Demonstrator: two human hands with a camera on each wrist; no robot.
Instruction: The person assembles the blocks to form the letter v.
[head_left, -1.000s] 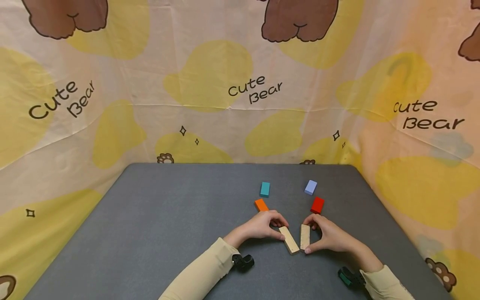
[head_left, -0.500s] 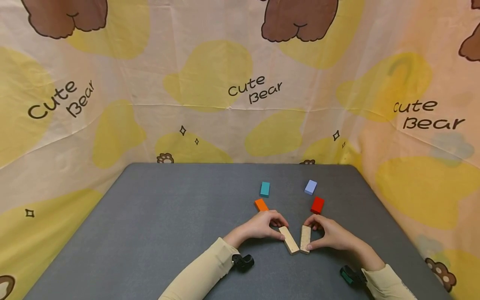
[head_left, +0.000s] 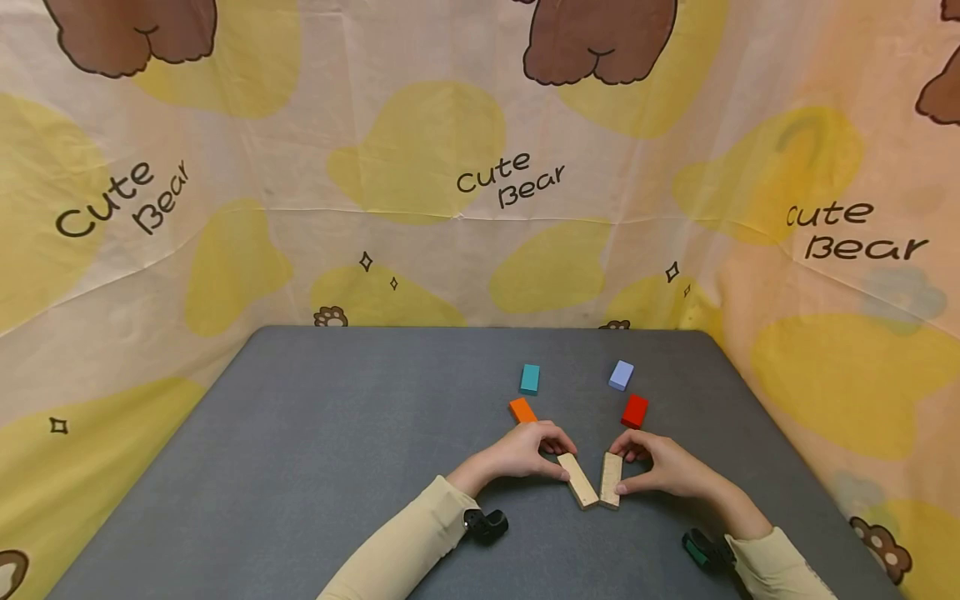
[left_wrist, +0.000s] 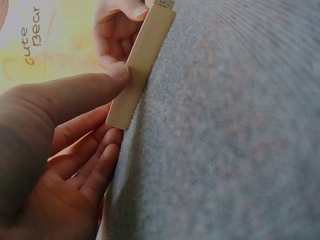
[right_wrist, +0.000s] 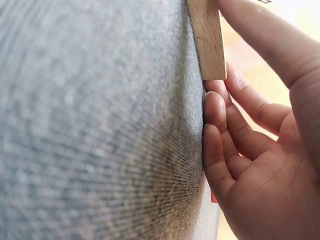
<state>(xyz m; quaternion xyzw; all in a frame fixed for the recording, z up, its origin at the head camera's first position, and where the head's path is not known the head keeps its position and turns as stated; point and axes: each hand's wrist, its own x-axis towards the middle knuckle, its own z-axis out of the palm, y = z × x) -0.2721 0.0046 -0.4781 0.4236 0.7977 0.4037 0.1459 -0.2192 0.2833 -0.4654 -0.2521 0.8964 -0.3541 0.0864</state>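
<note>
- On a grey worktop (head_left: 337,433), right of its middle, two plain wooden blocks lie between a person's hands, forming a narrow V that opens away from the person.
- Left hand (head_left: 521,450): lightly pinches the left wooden block (head_left: 578,481), thumb against its long side, fingers around its far end.
- Right hand (head_left: 667,468): holds the right wooden block (head_left: 611,480) the same way, thumb at its outer side, fingers at the far end.
- The blocks' near ends touch or almost touch, hard to tell which; their far ends stand apart.
- Beyond the hands lie four smaller blocks: teal (head_left: 530,379) and orange (head_left: 522,409) to the left, lavender (head_left: 621,375) and red (head_left: 634,411) to the right. Orange is partly hidden by the left hand.
- Progress, as a judgement: an early stage. The two plain blocks are down and angled together, but neither is released; the four coloured ones lie separate, with nothing stacked or joined.
</note>
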